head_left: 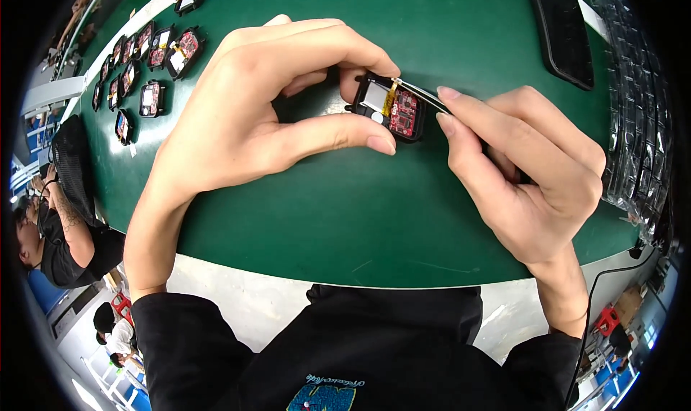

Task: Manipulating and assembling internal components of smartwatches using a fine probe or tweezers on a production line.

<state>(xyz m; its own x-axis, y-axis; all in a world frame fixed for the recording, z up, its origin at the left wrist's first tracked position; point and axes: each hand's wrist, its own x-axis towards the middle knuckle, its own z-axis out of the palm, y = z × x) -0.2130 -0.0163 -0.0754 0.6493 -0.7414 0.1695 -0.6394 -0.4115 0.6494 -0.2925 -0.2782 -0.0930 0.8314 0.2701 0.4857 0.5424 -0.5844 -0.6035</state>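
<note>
Steadying device (394, 113), upper centre | left hand (248, 109) grasping its edges, apparently against slipping | right hand (529, 163) pinching tweezers (426, 96), tips at yellow strip (389, 101)

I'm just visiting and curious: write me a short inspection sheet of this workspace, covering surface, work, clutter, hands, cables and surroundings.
Surface: green table, with a few faint scratches near its front edge.
Work: an open black case with a red board and yellow strip; tweezers reach the strip's upper end.
Clutter: similar open cases at upper left; black slab and plastic-wrapped item, perhaps a keyboard, at right.
Hands: left hand holds the case; right hand grips the tweezers.
Cables: one black cable at lower right.
Surroundings: seated co-worker at left; red stool at lower right.
</note>
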